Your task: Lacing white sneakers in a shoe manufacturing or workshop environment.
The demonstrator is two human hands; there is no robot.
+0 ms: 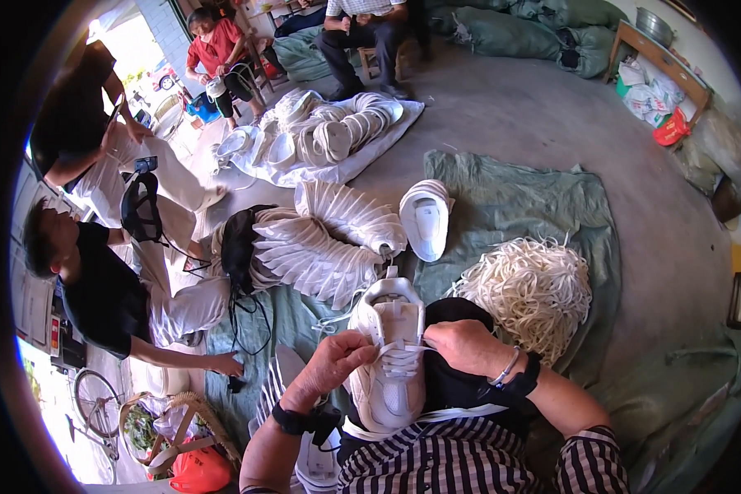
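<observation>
Beyond and to the left of the grip, a ring of nested white shoe pieces (300, 259) lies over the green sheet (510, 185); whether these are whole shoes or uppers cannot be told.

Left hand (342, 361): thumb and forefinger are pinched together at the left eyelet edge, apparently on a strand of white shoelace (401, 360).

Between the two hands, the white sneaker (387, 391) rests on the lap, toe toward the wearer, opening and heel away. Several lace rows cross its front; the tongue lies beneath them. The upper eyelets could not be inspected at this size.

Straight beyond the grip, a second white sneaker (426, 222) lies with its opening showing, well apart from the hands.

Right hand (469, 346): thumb and fingertips are closed on the lace at the right edge, with a short strand running back to the shoe.

Just right of and beyond this hand sits a heap of white laces (523, 288).

Recommendation: the step in hand is judged to be drawing the lace through. Pull both sides evenly, outward and low; lay each row flat, untwisted; keep the tongue centred; avoid puckering the upper; match free ends.
</observation>
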